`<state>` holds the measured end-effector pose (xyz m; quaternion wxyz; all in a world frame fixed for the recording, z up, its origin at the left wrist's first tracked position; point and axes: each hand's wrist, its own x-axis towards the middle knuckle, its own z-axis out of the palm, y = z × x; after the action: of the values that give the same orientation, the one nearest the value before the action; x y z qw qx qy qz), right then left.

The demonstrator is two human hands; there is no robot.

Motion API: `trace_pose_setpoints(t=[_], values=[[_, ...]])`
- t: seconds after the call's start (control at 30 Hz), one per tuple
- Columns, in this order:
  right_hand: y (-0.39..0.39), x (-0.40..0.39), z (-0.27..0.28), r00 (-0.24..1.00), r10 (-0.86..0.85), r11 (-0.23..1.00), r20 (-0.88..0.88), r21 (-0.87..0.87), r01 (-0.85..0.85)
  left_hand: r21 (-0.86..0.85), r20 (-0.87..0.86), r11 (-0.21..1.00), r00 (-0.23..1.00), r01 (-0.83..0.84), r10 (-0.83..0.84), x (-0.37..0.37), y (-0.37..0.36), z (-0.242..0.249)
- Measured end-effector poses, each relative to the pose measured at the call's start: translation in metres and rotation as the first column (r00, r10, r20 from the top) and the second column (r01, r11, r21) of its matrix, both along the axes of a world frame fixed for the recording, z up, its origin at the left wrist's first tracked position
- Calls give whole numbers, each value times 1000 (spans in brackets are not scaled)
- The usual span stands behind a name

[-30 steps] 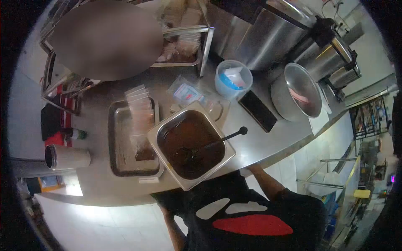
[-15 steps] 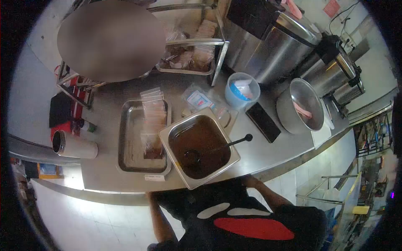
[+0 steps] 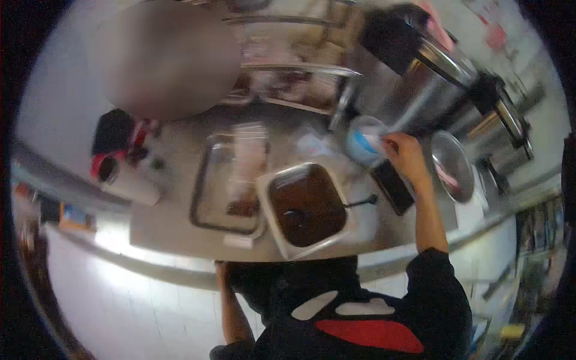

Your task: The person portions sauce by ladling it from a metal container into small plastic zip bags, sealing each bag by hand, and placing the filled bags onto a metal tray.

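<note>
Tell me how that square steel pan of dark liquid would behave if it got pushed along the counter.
The steel pan looks nearly full of dark liquid, so it is probably heavy for its size and apt to slosh over the rim. On the smooth metal counter it would likely slide rather than tip. The ladle leaning on its rim could shift.

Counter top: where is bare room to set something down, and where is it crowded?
Bare steel shows along the front edge of the counter, between the lying steel cup and the shallow tray. Crowded: the deep pan of dark sauce sits close against the tray, and the right hand is at the plastic tub, beside the phone and the round bowl.
</note>
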<state>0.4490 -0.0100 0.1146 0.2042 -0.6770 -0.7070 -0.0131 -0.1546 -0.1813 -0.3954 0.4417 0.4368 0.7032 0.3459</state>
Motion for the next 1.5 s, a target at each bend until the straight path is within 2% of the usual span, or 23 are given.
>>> trace_pose_setpoints(t=[0.07,0.1,0.13,0.23,0.3,0.47,0.57,0.67,0.7,0.73,0.8,0.83,0.9,0.93,1.0,1.1,1.2,1.3,1.33,1.37,1.4,1.43,1.5], values=[[32,14,-17,977,71,996,200,-70,-58,-51,207,993,972,-104,113,18,-6,22],[48,30,-37,969,164,986,184,-28,-162,-336,-17,922,980,-192,198,53,1,139],[64,30,-39,981,38,978,190,-210,3,-313,-46,912,963,-267,267,62,-6,141],[88,57,-59,914,89,979,396,-203,-7,-296,-97,860,909,-416,406,81,-27,156],[98,92,-79,870,253,961,424,-9,-275,-312,-30,837,885,-450,465,83,-46,133],[89,90,-47,958,269,952,-104,-124,-280,-390,-77,814,896,-430,436,91,-61,158],[81,88,-41,985,173,983,-28,-65,-174,-395,-133,821,909,-413,394,91,-58,169],[76,88,-42,953,204,977,-225,-17,-213,-362,-110,843,917,-397,384,88,-56,168],[65,76,-24,903,79,955,-422,-227,-190,-351,-82,867,933,-355,349,85,-53,164],[76,123,-61,958,127,989,-257,-38,-141,-202,-154,899,919,-389,363,85,-55,156],[62,88,-34,968,34,998,-248,-49,-48,-185,-55,949,967,-256,251,67,-58,134],[56,80,-24,914,46,997,-402,-31,-64,-165,39,939,949,-302,312,60,-61,146],[45,61,-5,925,44,995,-378,105,-4,-134,228,908,880,-396,417,48,-66,174],[46,66,-10,905,54,981,-422,192,31,-243,348,788,708,-565,615,52,-60,209],[38,52,1,847,30,965,-530,236,113,-215,322,707,635,-674,702,27,-54,224],[45,47,0,747,49,919,-663,324,227,169,320,554,577,-815,751,7,-33,265],[10,12,34,736,109,890,-668,396,227,475,241,434,587,-765,773,12,-17,344],[-45,-42,59,693,246,905,-678,417,87,552,85,528,674,-645,734,66,5,438],[-64,-54,60,710,299,909,-637,417,-8,604,204,526,754,-599,624,98,10,459],[-75,-85,65,583,506,849,-635,486,-208,494,28,708,823,-505,568,124,7,470],[-81,-110,62,548,641,765,-538,509,-395,530,458,760,881,-376,117,146,1,469],[-89,-131,63,422,709,681,-565,393,-617,599,523,778,827,-187,-204,177,4,480],[-99,-174,64,454,805,552,-381,203,-809,600,231,724,793,340,-563,196,21,501]])
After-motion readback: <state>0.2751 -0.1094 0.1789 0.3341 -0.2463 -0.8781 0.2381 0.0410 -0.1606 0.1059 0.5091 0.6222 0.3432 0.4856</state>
